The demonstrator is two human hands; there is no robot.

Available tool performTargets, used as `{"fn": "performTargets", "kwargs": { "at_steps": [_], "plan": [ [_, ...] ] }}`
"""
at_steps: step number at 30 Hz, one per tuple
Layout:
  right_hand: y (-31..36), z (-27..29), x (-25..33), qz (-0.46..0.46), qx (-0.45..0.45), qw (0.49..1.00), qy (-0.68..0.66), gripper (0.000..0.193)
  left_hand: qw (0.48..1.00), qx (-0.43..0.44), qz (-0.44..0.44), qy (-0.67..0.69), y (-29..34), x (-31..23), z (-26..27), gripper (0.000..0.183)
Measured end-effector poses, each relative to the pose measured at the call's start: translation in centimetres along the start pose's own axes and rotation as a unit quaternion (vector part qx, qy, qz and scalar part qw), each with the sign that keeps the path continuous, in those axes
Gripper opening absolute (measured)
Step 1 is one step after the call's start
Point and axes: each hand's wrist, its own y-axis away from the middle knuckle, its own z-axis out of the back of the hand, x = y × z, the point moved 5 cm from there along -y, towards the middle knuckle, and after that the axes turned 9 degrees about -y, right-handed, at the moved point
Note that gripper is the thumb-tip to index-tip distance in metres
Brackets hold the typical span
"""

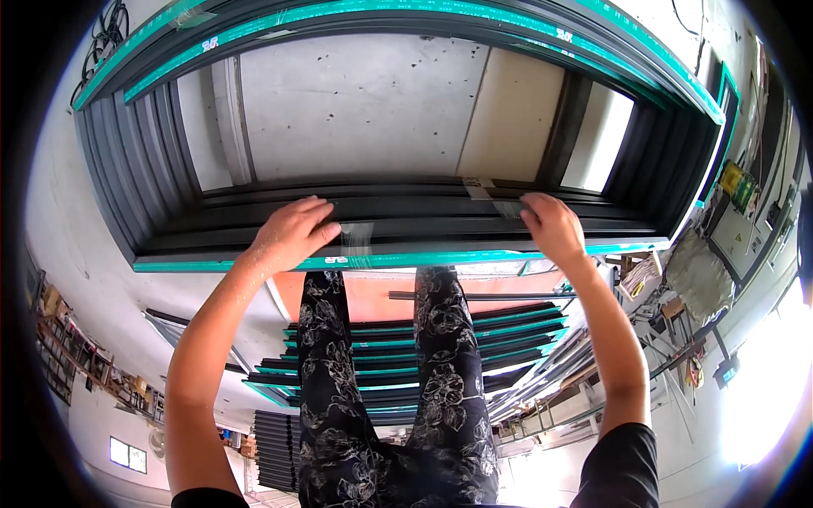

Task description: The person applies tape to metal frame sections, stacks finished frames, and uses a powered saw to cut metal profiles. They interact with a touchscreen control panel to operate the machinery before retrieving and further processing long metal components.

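Rectangular dark grey frames (406, 227) are nested or stacked together in front of me, with green film (474, 257) along their outer edges. My left hand (292, 230) is over the near side, left of centre, palm down, fingers stretched out and thumb apart. Beside its thumb, a strip of clear tape (359, 240) crosses the near bars. Over the same side on the right is my right hand (555, 224), its fingers loosely bent and thumb apart. Another piece of clear tape (478, 188) lies to its left. Neither hand visibly grips anything; whether the fingertips touch the bars, I cannot tell.
Inside the frames shows a pale speckled surface (356, 110). More dark bars with green edges (381, 339) lie in rows around my legs (445, 381). Cluttered shelves (85, 351) stand at the left, and a grey electrical cabinet (745, 229) at the right. Black cables (106, 38) hang far left.
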Motion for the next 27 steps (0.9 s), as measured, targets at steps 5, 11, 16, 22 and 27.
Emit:
{"fn": "performTargets", "kwargs": {
  "at_steps": [5, 11, 16, 22, 27],
  "plan": [
    [0.8, -0.8, -6.3, -0.094, 0.099, 0.990, 0.033, 0.038, 0.999, 0.028, 0.028, 0.026, -1.3, 0.6, -1.7, 0.054],
    [-1.1, -2.6, -7.7, -0.061, 0.174, 0.981, 0.060, 0.039, 0.994, 0.084, 0.063, -0.002, -3.4, 0.5, -1.5, 0.045],
    [-1.9, -4.0, -7.6, -0.072, 0.217, 0.970, 0.082, 0.040, 0.988, 0.114, 0.101, -0.021, -4.6, -0.4, -1.7, 0.045],
    [0.3, -0.1, -6.7, -0.036, 0.065, 0.997, -0.016, 0.040, 0.989, 0.083, 0.124, 0.014, -5.1, -1.2, -1.9, 0.050],
    [2.8, 2.2, -6.0, 0.026, -0.003, 0.999, 0.028, 0.039, 0.997, -0.005, 0.065, 0.048, -5.0, -6.0, -1.6, 0.056]
  ]
}}
